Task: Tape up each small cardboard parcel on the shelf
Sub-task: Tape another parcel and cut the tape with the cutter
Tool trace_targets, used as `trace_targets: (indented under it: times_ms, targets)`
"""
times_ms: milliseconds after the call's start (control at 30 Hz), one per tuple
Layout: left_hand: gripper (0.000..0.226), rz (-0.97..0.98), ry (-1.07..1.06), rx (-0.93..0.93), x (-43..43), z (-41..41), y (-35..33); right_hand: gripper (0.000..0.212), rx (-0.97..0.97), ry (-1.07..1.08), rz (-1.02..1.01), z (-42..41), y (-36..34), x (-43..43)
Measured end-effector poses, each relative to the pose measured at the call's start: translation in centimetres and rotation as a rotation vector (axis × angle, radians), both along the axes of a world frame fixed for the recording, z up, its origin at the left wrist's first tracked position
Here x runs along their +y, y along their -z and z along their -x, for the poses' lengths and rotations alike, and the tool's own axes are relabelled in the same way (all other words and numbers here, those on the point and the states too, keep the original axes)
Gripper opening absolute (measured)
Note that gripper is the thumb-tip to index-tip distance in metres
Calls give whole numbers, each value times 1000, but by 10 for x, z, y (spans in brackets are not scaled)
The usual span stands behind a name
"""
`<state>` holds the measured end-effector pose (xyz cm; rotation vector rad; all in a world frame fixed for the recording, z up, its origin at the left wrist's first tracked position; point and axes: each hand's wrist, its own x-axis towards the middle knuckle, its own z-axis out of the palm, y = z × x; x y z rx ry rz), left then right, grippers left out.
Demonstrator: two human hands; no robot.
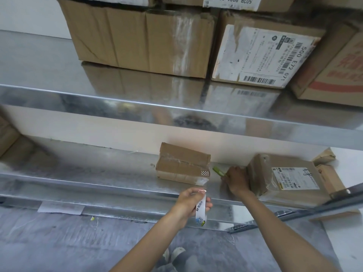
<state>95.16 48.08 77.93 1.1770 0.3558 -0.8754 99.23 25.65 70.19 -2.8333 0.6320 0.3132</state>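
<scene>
Two small cardboard parcels lie on the lower metal shelf (98, 173). The middle parcel (182, 163) shows clear tape across its top. The right parcel (282, 177) bears a white shipping label. My left hand (193, 205) hovers in front of the shelf's edge, shut on a roll of clear tape (201, 210) with a white printed core. My right hand (236, 180) rests on the shelf against the right parcel's left end and holds a green cutter (218, 171), whose tip points toward the middle parcel.
Large cardboard boxes (141, 40) stand on the upper shelf (59, 95), close overhead. A crumpled carton (326, 173) sits behind the right parcel, another box (7, 138) at the far left. A paper tag (60, 207) hangs on the rail. Grey floor lies below.
</scene>
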Motion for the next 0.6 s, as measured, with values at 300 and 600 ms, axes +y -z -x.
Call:
trace_targets:
  times_ms: [300, 600]
  targets:
    - [6, 7, 4, 6, 3, -3, 1, 17, -218, 119, -580, -9, -38, 7]
    - [3, -5, -6, 12, 1, 0, 2, 28, -688, 181, -1018, 13, -100, 47]
